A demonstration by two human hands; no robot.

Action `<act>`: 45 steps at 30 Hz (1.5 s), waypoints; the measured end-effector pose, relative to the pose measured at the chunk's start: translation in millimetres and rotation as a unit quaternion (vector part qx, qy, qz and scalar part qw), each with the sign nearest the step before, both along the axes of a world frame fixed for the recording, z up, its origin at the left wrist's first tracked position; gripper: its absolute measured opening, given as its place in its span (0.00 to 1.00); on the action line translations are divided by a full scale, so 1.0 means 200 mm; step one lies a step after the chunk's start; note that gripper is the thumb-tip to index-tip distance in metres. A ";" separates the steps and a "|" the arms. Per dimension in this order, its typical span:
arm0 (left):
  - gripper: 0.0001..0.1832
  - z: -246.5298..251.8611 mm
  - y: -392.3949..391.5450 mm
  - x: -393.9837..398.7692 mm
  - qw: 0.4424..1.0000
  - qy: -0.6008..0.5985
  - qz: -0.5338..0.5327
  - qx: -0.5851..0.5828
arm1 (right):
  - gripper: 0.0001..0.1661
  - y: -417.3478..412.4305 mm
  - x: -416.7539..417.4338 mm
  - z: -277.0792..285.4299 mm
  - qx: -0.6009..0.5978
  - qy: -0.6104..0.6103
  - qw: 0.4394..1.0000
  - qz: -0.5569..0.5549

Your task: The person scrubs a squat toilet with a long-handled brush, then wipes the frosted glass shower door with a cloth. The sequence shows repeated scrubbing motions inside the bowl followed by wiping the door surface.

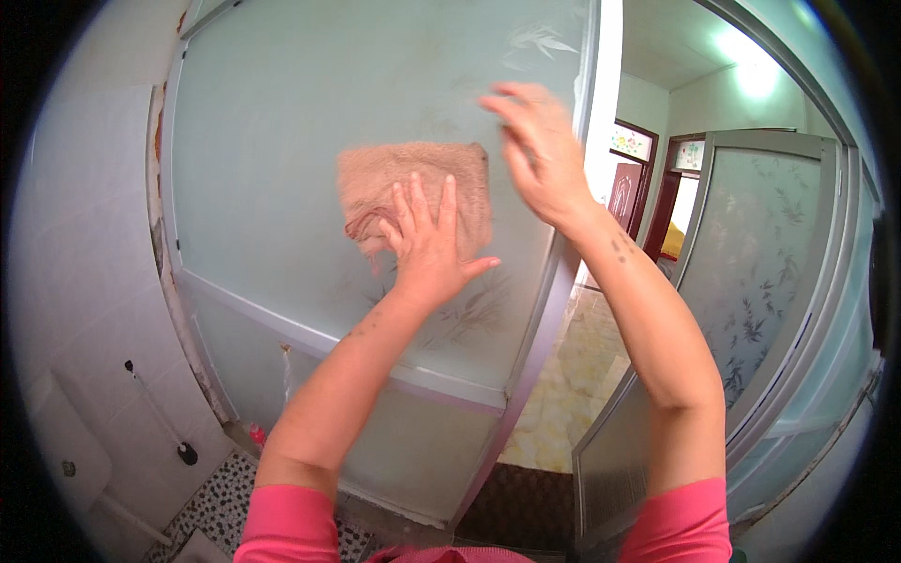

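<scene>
A folded brown cloth (422,158) lies flat against the upper frosted glass panel (267,141) of a metal-framed partition. My left hand (429,246) is spread over the lower part of the cloth, pressing it to the glass, with fingers pointing up and the thumb out to the right. To the right of the cloth and higher, my right hand (538,151) is raised in front of the panel near its metal frame, slightly blurred, with fingers bent and apart and nothing in it. Faint leaf patterns show on the glass around both hands.
At the right, a frosted glass door (760,267) with leaf patterns stands open beside a doorway onto a tiled floor (563,394). A long-handled brush (186,452) hangs at the left wall. A pink bottle (257,434) stands at the partition's foot, and a dark mat (521,503) lies below the doorway.
</scene>
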State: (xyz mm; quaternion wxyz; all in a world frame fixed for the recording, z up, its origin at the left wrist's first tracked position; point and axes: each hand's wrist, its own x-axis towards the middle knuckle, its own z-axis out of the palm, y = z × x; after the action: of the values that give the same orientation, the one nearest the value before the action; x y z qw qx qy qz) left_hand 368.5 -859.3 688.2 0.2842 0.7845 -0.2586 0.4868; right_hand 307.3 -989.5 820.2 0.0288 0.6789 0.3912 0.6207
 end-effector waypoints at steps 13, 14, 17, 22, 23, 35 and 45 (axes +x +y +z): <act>0.39 0.56 -0.07 0.27 0.981 -0.189 0.012 -0.040 | 0.51 -0.33 -0.03 -0.20 0.365 0.105 0.923 -0.058; 0.39 0.67 -0.08 0.29 0.980 -0.193 0.012 -0.039 | 0.51 -0.33 -0.03 -0.20 0.378 0.115 0.917 -0.053; 0.36 1.00 -0.07 0.27 0.980 -0.178 0.005 -0.093 | 0.51 -0.28 -0.03 -0.20 0.399 0.129 0.907 -0.024; 0.34 1.09 -0.18 0.27 0.970 -0.218 0.041 -0.100 | 0.52 -0.27 -0.02 -0.21 0.417 0.155 0.895 -0.003; 0.34 1.03 -0.18 0.28 0.968 -0.241 0.040 -0.050 | 0.52 -0.28 -0.01 -0.21 0.421 0.162 0.893 0.002; 0.36 0.26 0.21 0.17 0.823 -0.319 0.009 0.470 | 0.48 -0.28 0.00 -0.21 0.424 0.118 0.897 0.047; 0.35 0.90 -0.15 0.22 0.880 -0.435 0.009 0.193 | 0.49 -0.30 0.06 -0.23 0.402 0.105 0.908 0.059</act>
State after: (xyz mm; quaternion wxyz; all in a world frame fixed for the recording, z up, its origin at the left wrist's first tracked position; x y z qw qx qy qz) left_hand 412.3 -889.9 867.9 -0.0182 0.5355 -0.4383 0.7217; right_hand 318.4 -1049.4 773.7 -0.3246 0.6701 0.1492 0.6507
